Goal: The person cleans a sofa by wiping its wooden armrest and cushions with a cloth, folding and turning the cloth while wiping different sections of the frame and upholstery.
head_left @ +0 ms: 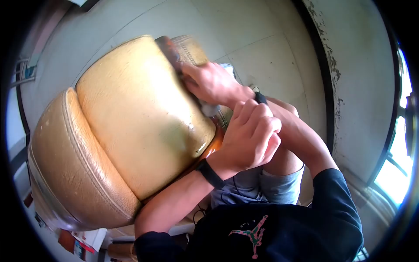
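Note:
My right hand is stretched out over the armrest side of a tan leather seat, fingers curled down against a dark reddish-brown piece. Motion blurs the fingers, and what they grip is hidden. A small whitish, blurred patch shows below that hand. Closer to my body, my left hand is closed in a fist near my right wrist; the inside of the fist cannot be seen. Glossy orange-brown wood appears between the seat and my left hand.
A rounded, stitched leather part adjoins the seat at the left. Behind the right hand is another stitched tan piece. Pale floor tiles lie beyond. A wall with peeling paint and a bright window stand at the right.

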The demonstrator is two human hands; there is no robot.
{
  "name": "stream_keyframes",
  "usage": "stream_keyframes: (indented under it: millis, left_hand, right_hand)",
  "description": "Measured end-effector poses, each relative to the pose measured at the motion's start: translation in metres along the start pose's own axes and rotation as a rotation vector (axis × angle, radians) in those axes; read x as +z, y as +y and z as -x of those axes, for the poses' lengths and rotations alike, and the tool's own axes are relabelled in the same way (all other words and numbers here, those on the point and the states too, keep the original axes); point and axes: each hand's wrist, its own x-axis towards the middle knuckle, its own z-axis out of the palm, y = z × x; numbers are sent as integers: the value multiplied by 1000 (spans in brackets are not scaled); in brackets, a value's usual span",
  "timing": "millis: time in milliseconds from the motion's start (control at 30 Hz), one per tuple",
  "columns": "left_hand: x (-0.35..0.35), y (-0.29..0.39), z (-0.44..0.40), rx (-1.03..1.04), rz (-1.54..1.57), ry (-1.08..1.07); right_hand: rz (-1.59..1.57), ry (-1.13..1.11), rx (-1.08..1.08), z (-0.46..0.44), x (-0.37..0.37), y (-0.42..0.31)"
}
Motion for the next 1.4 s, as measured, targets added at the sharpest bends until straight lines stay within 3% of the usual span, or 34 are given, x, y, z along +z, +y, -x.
stream_keyframes:
  millis: [33,200,300,367,500,567,667,800,833,933,1033,1233,1400]
  left_hand:
    - [0,1,0,1,-4,-5]
    - [6,-2,2,21,9,20]
    - [2,-2,1,2,3,-2]
    - [0,-4,0,17,8,-6]
    - [1,-6,-3,-41,13,17]
    - [2,-4,-5,-62,21,20]
    - [3,-4,-4,-65,23,9]
    - [-4,1,-1,-88,36,11]
    - [-5,-1,-3,-85,35,17]
    - [-11,1,-7,-99,29,-26]
    - [-7,0,-9,-104,28,-17]
    - [-6,2,-5,-119,36,-45]
    - [-5,1,-2,-90,44,-50]
  right_hand:
    - [64,-21,77,-18,1,-1]
    - [90,152,-81,-69,3,6]
    - [152,78,-35,-42,4,-1]
    - [29,-109,51,-13,-4,-6]
    - [18,-138,45,-12,-12,-9]
    - [94,-99,135,-42,-10,-9]
    - [103,89,37,-89,-5,-1]
    - [118,99,-50,-62,-2,-2]
    - [143,-44,8,-43,-2,-3]
    - [4,-202,20,-8,-11,-4]
    - [15,-189,50,-14,-12,-1]
    - [130,76,13,-101,-4,7]
    - [186,40,-16,-100,-9,2]
